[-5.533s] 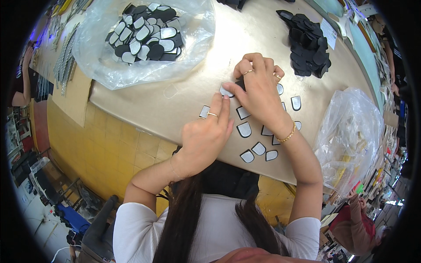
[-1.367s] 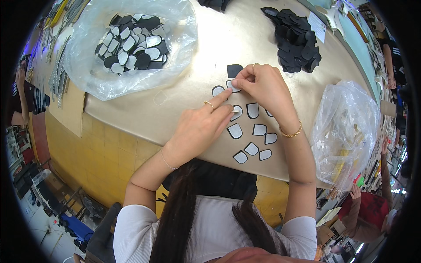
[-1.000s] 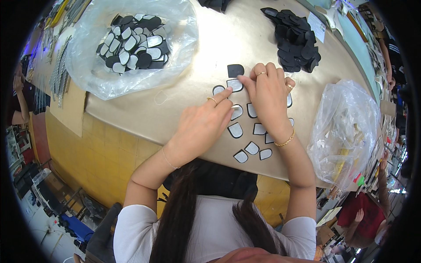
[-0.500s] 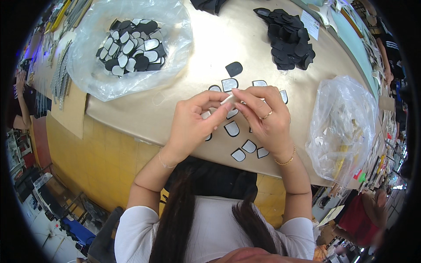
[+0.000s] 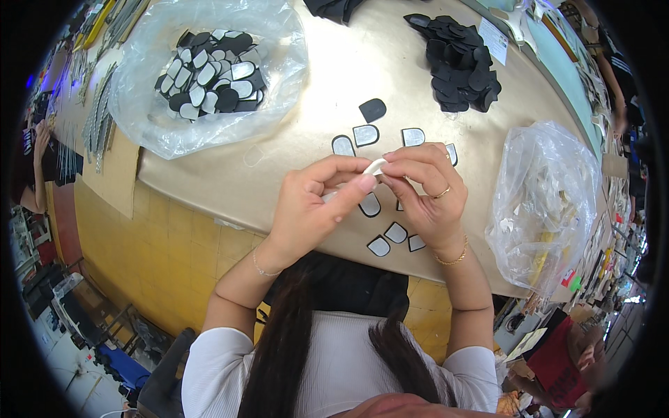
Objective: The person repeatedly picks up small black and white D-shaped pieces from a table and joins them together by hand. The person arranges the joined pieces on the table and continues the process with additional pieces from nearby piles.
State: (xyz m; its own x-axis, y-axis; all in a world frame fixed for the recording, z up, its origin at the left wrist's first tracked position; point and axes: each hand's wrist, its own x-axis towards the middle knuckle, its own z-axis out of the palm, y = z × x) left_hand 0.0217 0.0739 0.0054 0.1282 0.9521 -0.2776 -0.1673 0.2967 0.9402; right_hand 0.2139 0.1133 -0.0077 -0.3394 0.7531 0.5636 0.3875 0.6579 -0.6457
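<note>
We find left hand [image 5: 313, 205] and right hand [image 5: 426, 191] pinching one white strip [image 5: 375, 166] above the desk [image 5: 293, 150]; we advise firm grip, slow peel.

One view only, a fisheye worn on the person's head, looking steeply down past long dark hair and white-sleeved shoulders at the tan worktable [image 5: 320, 83]. It sits close: the left hand [image 5: 313, 205] and right hand [image 5: 428, 195] meet near mid-frame, forearms coming up from the lower edge. Facing runs away from the body, so the table's far side curves along the top, the yellow tiled floor [image 5: 160, 258] falls lower left, and a black rim rings everything. Straight edges bow toward the border, and the outer scene shrinks small
</note>
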